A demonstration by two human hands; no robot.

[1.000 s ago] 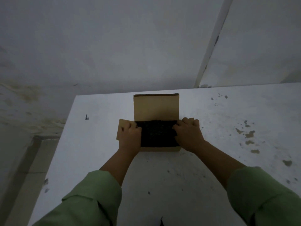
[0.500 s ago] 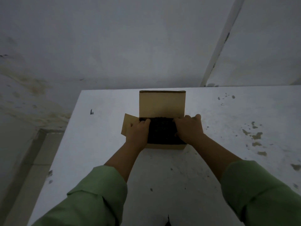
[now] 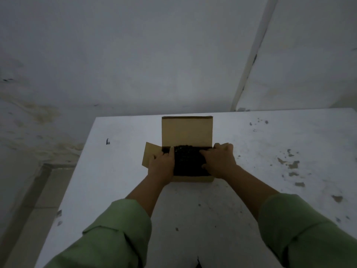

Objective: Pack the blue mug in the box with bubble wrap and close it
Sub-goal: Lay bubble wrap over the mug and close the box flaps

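**Operator:** Left grip [image 3: 161, 166] lies flat on the left edge of the box [image 3: 192, 178], fingers stretched out and not closed round anything. One finger reaches over the dark bubble wrap [image 3: 188, 161] packed inside.

**Observer:** And the other side?

**Operator:** I see the right grip [image 3: 219, 161] pressed on the right edge, fingers curled loosely over the wrap and holding nothing that I can make out. The wrap sits between my two grips, touching both.

**Observer:** Where is the mug?

**Operator:** I cannot tell; only the dark wrap shows in the opening. The back flap [image 3: 187, 131] stands upright behind it, and a side flap [image 3: 149, 156] juts out to the left, partly under my left grip.

**Observer:** And the box itself?

**Operator:** It rests on the white table [image 3: 119, 171], near the far edge, with green sleeves [image 3: 116, 238] in the foreground.
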